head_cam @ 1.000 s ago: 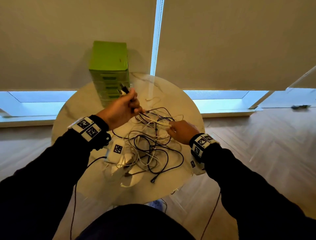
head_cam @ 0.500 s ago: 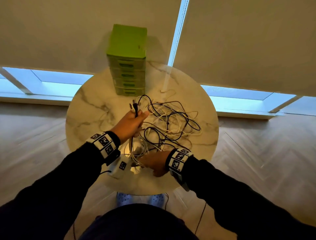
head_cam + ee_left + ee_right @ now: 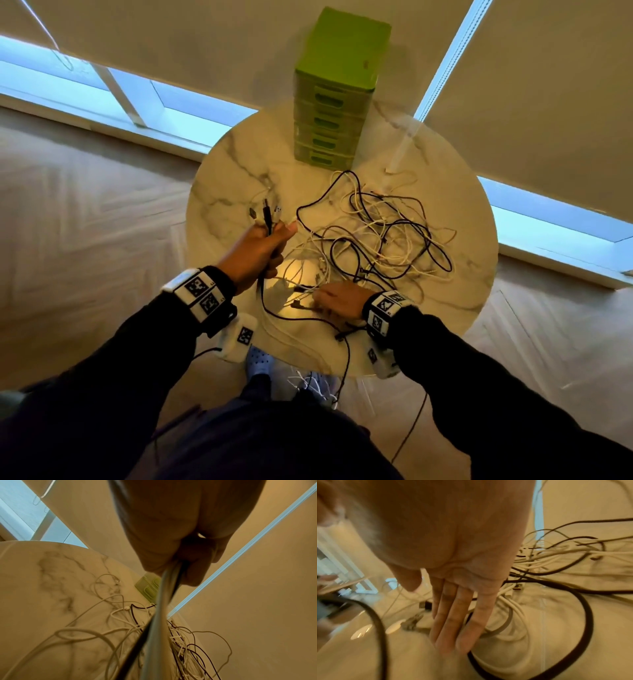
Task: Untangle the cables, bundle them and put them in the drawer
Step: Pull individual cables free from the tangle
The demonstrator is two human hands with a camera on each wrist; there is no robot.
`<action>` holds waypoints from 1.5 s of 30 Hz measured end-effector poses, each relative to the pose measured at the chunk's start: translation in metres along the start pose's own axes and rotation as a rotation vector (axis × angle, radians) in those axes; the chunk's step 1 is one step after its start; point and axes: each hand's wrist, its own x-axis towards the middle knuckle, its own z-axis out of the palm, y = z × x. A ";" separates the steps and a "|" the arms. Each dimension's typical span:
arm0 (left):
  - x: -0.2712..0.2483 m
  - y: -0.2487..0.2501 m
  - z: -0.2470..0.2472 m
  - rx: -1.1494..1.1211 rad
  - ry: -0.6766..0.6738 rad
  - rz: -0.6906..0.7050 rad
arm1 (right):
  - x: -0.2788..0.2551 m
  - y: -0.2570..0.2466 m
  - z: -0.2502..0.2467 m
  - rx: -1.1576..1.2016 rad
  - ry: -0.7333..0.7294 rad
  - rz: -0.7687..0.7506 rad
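The right wrist view was blurred, and the left wrist view showed little beyond the underside of the left hand [image 3: 180, 536] with strands running out of it toward the lens. The right hand's [image 3: 337, 301] fingertips [image 3: 452, 641] were partly lost behind loops in the head view.

The cables [image 3: 373, 236], black and white, lay tangled over the middle and right of the round counter [image 3: 222, 192], with a few strands dropping over its near edge. The left hand was curled tight round several cables near the counter's left side, three plugs [image 3: 265, 212] sticking up above the fist. The right hand lay near the near edge, fingers straight and flat, apparently pressing on the cables just beside a loose connector [image 3: 412, 622]; it gripped nothing. The two hands were near each other, the heap stretching away to their right.

The drawers [image 3: 329, 137], a green stack, stood at the far edge, all closed, apart from the heap.
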 end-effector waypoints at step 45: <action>0.056 0.034 0.042 -0.021 0.160 0.222 | -0.030 -0.021 -0.062 0.297 0.650 -0.317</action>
